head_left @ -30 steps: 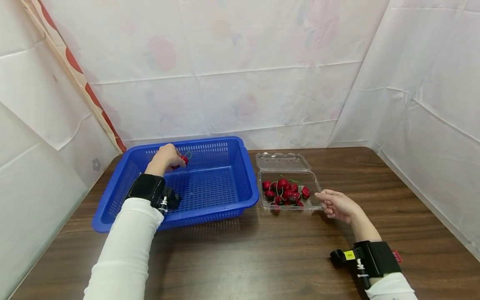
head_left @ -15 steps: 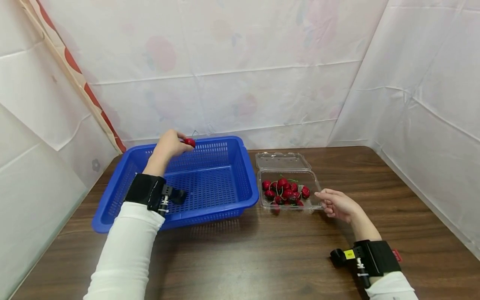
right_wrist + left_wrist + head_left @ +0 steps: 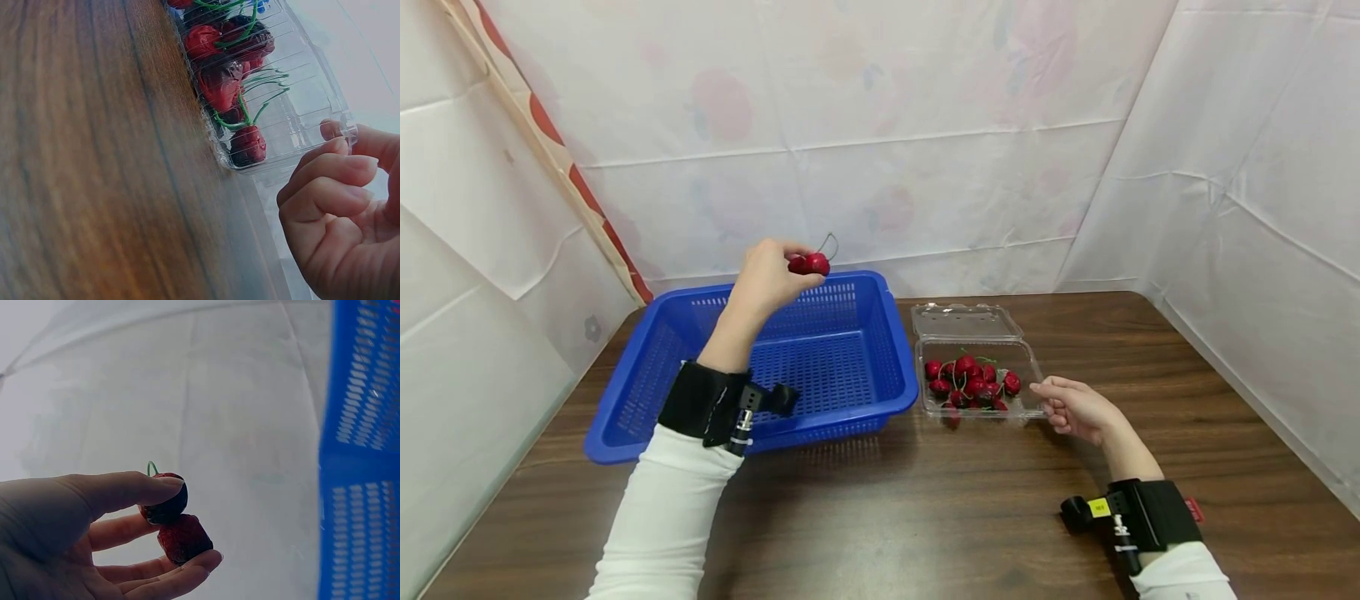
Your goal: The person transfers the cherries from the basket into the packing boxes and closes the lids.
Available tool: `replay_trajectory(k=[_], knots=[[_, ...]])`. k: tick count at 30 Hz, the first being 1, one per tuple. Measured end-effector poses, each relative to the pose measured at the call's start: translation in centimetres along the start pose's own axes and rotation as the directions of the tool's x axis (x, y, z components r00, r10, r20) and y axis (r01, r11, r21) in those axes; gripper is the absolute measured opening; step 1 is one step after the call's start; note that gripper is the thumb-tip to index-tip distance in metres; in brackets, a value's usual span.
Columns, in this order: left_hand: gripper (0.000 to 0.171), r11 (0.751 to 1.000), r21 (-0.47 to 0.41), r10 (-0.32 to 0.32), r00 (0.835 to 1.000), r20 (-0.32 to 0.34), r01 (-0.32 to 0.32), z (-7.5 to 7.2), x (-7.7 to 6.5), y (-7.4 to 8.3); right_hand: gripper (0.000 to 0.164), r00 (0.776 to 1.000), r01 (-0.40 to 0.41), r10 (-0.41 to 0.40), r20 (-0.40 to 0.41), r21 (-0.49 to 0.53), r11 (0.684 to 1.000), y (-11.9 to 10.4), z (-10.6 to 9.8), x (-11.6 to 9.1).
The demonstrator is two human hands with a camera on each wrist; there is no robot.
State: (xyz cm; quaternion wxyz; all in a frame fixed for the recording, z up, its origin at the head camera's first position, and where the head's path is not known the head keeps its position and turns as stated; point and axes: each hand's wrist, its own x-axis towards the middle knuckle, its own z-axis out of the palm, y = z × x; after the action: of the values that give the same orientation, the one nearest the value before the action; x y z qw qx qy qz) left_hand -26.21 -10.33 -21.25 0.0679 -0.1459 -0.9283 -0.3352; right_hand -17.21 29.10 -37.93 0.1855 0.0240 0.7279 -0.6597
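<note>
Two dark red cherries with a green stem are pinched between the thumb and fingers of my left hand. That hand is raised over the back rim of the blue plastic basket. My right hand pinches the front right corner of a clear plastic clamshell box, thumb and index finger on its rim in the right wrist view. Inside the box lies a pile of cherries with green stems; its lid is folded back away from me. The basket's visible mesh floor shows no cherries.
Both containers stand side by side on a brown wood-grain table, the basket left and the box right of it. White patterned sheeting hangs behind the table and along both sides. Each wrist carries a black strap with a small camera.
My left hand has risen from inside the basket and moved right and away, carrying the cherries up past the back rim. My right hand and the clamshell box have stayed still.
</note>
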Motion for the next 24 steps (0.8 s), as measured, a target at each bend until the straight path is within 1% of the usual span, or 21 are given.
replay_trajectory(k=[4,7,10,15,19,22,24], knots=[[0.037,0.998,-0.013,0.065,0.997,-0.048,-0.065,0.1,-0.7,1.1,0.025,1.0,-0.003,0.003,-0.003,0.0,1.0,0.1,0.0,0.0],[0.034,0.993,-0.025,0.114,0.99,-0.081,-0.116,0.2,-1.3,1.9,0.024,1.0,-0.006,0.006,-0.007,-0.003,1.0,0.2,-0.1,0.1],[0.034,0.988,-0.034,0.148,0.984,-0.1,-0.152,0.3,-2.0,2.7,0.024,1.0,-0.006,0.006,-0.009,-0.003,1.0,0.1,-0.1,0.0],[0.035,0.982,-0.045,0.179,0.976,-0.125,-0.186,0.7,-3.0,4.0,0.024,1.0,-0.003,0.003,-0.006,0.003,1.0,0.1,0.0,0.0],[0.035,0.974,-0.053,0.207,0.964,-0.167,-0.219,1.3,-3.8,4.8,0.024,1.0,0.001,-0.001,0.0,0.013,1.0,0.0,0.1,0.0],[0.034,0.967,-0.077,0.226,0.956,-0.187,-0.244,1.8,-4.3,5.3,0.024,1.0,0.005,-0.005,0.006,0.02,1.0,-0.1,0.2,0.0],[0.033,0.963,-0.1,0.229,0.954,-0.193,-0.251,2.2,-4.6,5.6,0.024,1.0,0.0,0.0,0.002,0.023,1.0,-0.1,0.3,0.0]])
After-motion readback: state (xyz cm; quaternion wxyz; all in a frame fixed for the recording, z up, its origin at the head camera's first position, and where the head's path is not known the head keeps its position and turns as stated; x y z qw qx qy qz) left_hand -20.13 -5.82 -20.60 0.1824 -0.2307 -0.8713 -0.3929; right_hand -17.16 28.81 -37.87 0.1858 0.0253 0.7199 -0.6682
